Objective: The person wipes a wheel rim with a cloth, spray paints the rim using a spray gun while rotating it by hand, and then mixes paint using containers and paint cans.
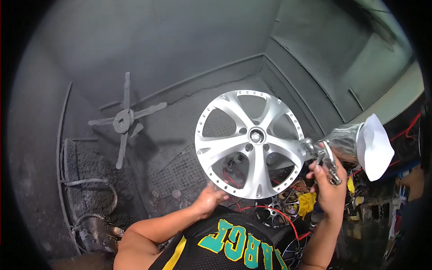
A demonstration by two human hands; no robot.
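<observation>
The left hand (210, 199) is at the low left edge of the silver wheel (258, 173), its fingers bent by the rim; I can't tell if it grips or just touches. The right hand (330, 186) is curled round the handle of a spray gun (325, 157). The gun's tip is by the wheel's right edge, and a cup (344, 141) with a white paper cone (375, 150) sits on it. The wheel is up in front of the body, face to the camera; what holds it up can't be seen. Its front looks silver all over, so that side seems well along. The back is hidden, so I can't tell what is left there. A gray cross stand (123, 120) is off to the left. The black shirt (202, 249) has big green letters with yellow edges. They are upside down and look like "ARGE", but part of the word is cut off. I can't read any brand on the wheel or gun.
</observation>
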